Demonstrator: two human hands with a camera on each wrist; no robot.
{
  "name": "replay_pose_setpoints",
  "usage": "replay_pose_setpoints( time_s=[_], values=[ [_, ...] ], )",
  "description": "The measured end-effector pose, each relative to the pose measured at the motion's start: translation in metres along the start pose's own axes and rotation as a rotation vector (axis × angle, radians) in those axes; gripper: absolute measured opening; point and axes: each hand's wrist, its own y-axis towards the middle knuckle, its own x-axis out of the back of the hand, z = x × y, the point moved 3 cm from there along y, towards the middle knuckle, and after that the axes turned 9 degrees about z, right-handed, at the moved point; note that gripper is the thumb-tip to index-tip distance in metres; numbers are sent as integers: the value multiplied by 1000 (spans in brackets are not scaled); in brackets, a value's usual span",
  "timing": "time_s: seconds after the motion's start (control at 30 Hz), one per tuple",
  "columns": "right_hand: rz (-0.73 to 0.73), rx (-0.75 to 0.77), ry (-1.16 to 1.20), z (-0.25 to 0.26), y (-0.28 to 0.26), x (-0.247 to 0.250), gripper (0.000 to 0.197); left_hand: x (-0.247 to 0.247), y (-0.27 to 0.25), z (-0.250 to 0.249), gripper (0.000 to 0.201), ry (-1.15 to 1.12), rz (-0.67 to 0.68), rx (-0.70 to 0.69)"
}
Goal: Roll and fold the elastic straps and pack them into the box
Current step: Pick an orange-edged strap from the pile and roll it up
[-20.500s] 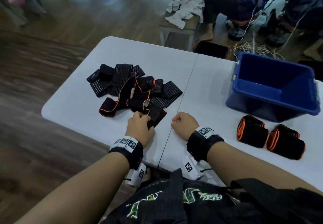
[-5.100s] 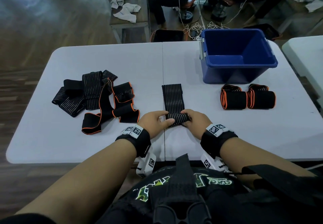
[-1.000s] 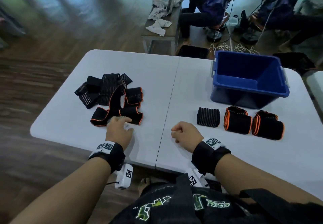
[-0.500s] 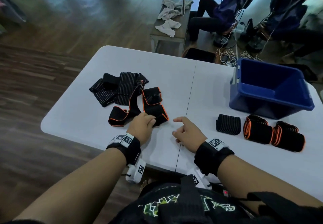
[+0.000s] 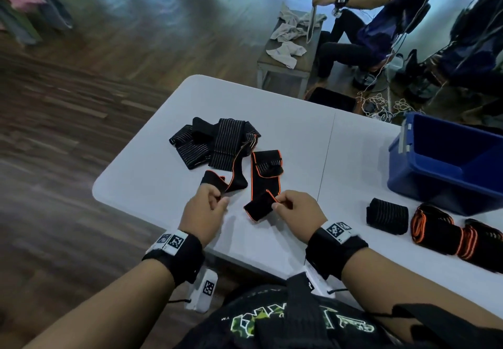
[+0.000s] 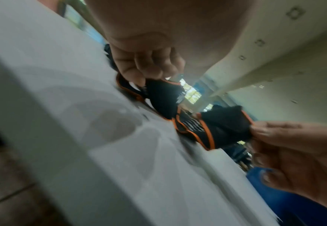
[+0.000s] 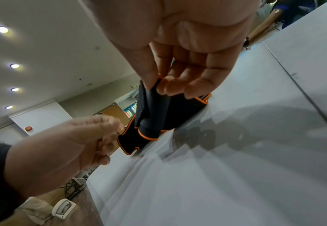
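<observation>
Fingers (image 5: pixel 211 195) of the left hand (image 5: pixel 202 214) pinch one end of an orange-edged strap (image 5: pixel 265 182); the right hand (image 5: pixel 298 212) pinches another end, near the front of the table (image 5: pixel 152 180). Loose straps (image 5: pixel 217 147) lie just behind. Three rolled straps (image 5: pixel 386 215) sit to the right, before the blue box (image 5: pixel 435 180).

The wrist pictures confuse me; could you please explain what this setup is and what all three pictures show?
There is no machine here: a person works bare-handed and wears three cameras. The head view looks down at the table. Each wrist view looks along one hand from below, so the fingers loom large and the ceiling shows behind them. The left hand pinches one orange-edged strap end, and the right hand pinches another. Whether both ends belong to one strap I cannot tell. Beyond the hands lies a pile of loose straps. To the right, three rolls sit in front of the blue box.
</observation>
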Motion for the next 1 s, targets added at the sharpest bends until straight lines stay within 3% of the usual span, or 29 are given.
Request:
replay_pose_setpoints(
  time_s=[0.1, 0.2, 0.27, 0.4, 0.57, 0.73, 0.9, 1.0],
  values=[
    [-4, 8, 22, 6, 7, -4, 11, 15, 7, 46, 46, 65, -59, 219],
    [-4, 13, 26, 11, 12, -10, 10, 17, 17, 61, 65, 169, -40, 286],
    [5, 22, 23, 15, 13, -15, 10, 15, 25, 56, 54, 211, -35, 283],
    [-12, 43, 37, 24, 15, -20, 10, 19, 40, 48, 14, 195, -17, 276],
    [-54, 73, 70, 35, 14, -15, 9, 43, 38, 36, 6, 5, -92, 226],
    [-123, 98, 140, 44, 15, -2, 10, 65, 42, 3, 9, -191, -136, -17],
    [-209, 143, 225, 58, 14, 23, 16, 80, 49, -40, 17, -182, -105, -193],
    [-308, 176, 240, 61, 12, 42, 7, 85, 50, -66, 17, -143, -106, -258]
  ],
)
